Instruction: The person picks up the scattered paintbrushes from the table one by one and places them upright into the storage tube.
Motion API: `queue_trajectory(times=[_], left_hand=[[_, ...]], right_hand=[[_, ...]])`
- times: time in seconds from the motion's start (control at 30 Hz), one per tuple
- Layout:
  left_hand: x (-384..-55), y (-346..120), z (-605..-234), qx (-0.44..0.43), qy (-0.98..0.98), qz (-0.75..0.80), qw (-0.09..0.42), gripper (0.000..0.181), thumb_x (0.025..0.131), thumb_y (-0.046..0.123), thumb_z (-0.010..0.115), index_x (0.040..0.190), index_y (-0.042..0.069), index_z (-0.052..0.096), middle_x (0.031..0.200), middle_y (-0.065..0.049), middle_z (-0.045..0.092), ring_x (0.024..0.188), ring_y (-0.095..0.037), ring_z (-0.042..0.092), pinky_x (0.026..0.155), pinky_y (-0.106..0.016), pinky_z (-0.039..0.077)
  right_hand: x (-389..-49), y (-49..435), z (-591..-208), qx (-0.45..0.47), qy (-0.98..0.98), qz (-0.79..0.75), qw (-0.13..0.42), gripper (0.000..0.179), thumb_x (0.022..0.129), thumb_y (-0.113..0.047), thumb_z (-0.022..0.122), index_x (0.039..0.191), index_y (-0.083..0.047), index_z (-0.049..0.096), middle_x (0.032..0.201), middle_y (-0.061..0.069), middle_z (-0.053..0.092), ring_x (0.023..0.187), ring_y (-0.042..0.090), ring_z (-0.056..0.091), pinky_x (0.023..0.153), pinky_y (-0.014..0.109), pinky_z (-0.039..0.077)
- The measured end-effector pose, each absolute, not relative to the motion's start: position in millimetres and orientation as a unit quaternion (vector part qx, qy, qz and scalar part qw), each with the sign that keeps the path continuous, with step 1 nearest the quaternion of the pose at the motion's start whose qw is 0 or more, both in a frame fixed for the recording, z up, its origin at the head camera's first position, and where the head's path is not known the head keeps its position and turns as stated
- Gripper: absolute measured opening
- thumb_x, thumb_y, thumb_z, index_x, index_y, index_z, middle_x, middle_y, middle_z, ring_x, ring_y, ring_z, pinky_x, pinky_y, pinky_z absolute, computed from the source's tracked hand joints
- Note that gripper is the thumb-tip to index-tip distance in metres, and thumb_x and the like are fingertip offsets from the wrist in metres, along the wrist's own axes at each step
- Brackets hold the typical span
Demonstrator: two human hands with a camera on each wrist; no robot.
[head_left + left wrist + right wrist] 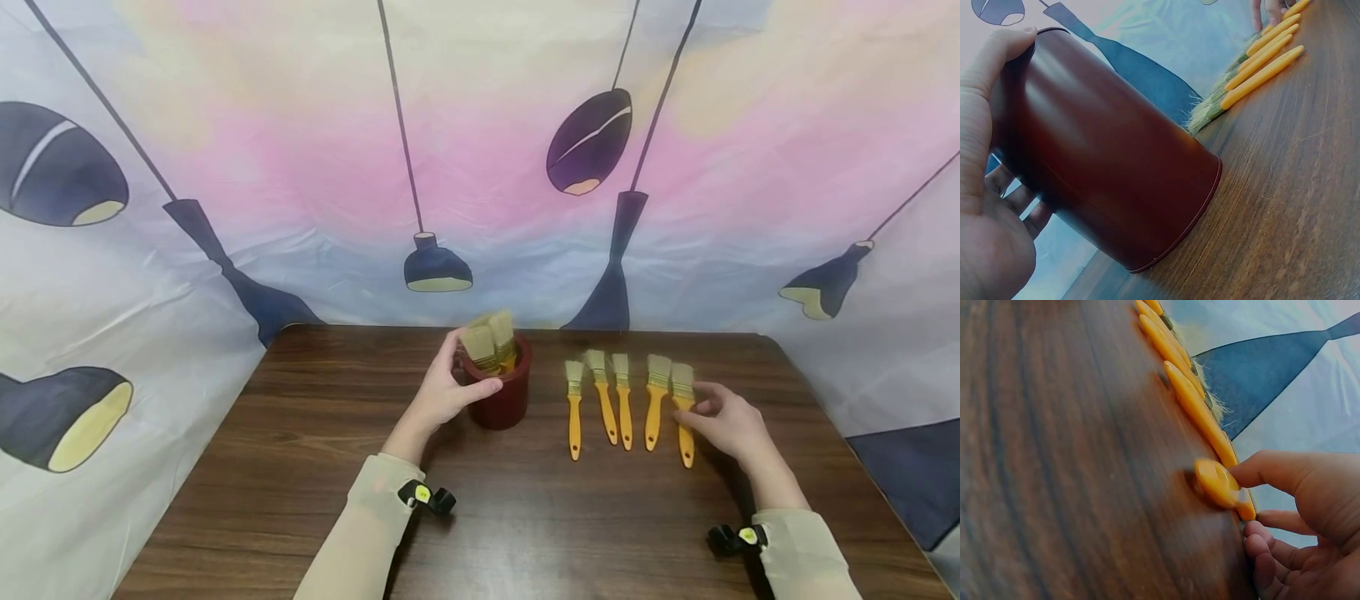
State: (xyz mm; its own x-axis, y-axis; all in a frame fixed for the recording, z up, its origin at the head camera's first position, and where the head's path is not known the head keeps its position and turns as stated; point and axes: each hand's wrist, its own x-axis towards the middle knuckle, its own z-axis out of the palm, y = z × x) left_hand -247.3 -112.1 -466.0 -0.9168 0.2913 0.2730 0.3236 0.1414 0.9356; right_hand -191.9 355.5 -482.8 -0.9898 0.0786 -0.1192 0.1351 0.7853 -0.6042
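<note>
In the head view a dark red cylindrical pot (501,408) stands at the table's back, with paintbrushes (480,348) in it, bristles up. My left hand (437,393) holds the pot at its rim, thumb in front and fingers round the far side. My right hand (731,427) pinches the rightmost paintbrush (686,448) of a row by its yellow handle, between thumb and fingers. That handle (1213,481) looks slightly blurred in the right wrist view. The pot's base (1179,231) touches the table in the left wrist view.
Left of the pinched brush lie several more yellow-handled paintbrushes (574,421), bristles toward the back. They rest on a dark wood-grain table (525,533). A cloth backdrop (337,167) printed with lamps hangs behind the table's back edge.
</note>
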Motion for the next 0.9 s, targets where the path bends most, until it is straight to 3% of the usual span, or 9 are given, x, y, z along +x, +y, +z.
queue_trajectory(times=[0.23, 0.5, 0.7, 0.9], left_hand=[[-247.3, -111.6, -465.0, -0.203, -0.754, -0.625, 0.014, 0.089, 0.087, 0.027, 0.092, 0.162, 0.023, 0.044, 0.152, -0.010, 0.055, 0.132, -0.034, 0.058, 0.109, -0.061, 0.049], [-247.9, -111.7, -465.9, -0.203, -0.753, -0.625, 0.014, 0.091, 0.086, 0.024, 0.092, 0.163, 0.024, 0.043, 0.153, -0.010, 0.054, 0.134, -0.034, 0.057, 0.110, -0.061, 0.048], [-247.9, -111.6, -465.5, -0.201, -0.755, -0.624, 0.012, 0.090, 0.087, 0.025, 0.092, 0.163, 0.023, 0.043, 0.154, -0.010, 0.054, 0.134, -0.034, 0.057, 0.111, -0.061, 0.048], [-247.0, -111.6, -465.0, -0.194, -0.758, -0.622, 0.009, 0.091, 0.087, 0.026, 0.093, 0.163, 0.024, 0.043, 0.153, -0.010, 0.054, 0.135, -0.035, 0.057, 0.112, -0.063, 0.047]], right_hand=[[-192.3, 362.8, -482.4, 0.046, 0.943, -0.327, 0.036, 0.074, 0.102, -0.030, 0.077, 0.156, 0.009, 0.046, 0.127, 0.032, 0.068, 0.111, 0.049, 0.065, 0.085, 0.057, 0.057], [-189.3, 370.0, -483.7, 0.053, 0.944, -0.323, 0.035, 0.081, 0.101, -0.048, 0.078, 0.152, 0.010, 0.052, 0.123, 0.028, 0.072, 0.112, 0.049, 0.066, 0.089, 0.062, 0.056], [-187.7, 373.8, -483.7, 0.052, 0.941, -0.333, 0.032, 0.074, 0.102, -0.040, 0.078, 0.151, 0.010, 0.054, 0.117, 0.024, 0.074, 0.100, 0.036, 0.070, 0.079, 0.049, 0.060], [-186.9, 373.5, -481.7, 0.060, 0.938, -0.341, 0.035, 0.069, 0.104, -0.034, 0.077, 0.151, 0.010, 0.054, 0.116, 0.026, 0.073, 0.097, 0.035, 0.071, 0.077, 0.048, 0.061]])
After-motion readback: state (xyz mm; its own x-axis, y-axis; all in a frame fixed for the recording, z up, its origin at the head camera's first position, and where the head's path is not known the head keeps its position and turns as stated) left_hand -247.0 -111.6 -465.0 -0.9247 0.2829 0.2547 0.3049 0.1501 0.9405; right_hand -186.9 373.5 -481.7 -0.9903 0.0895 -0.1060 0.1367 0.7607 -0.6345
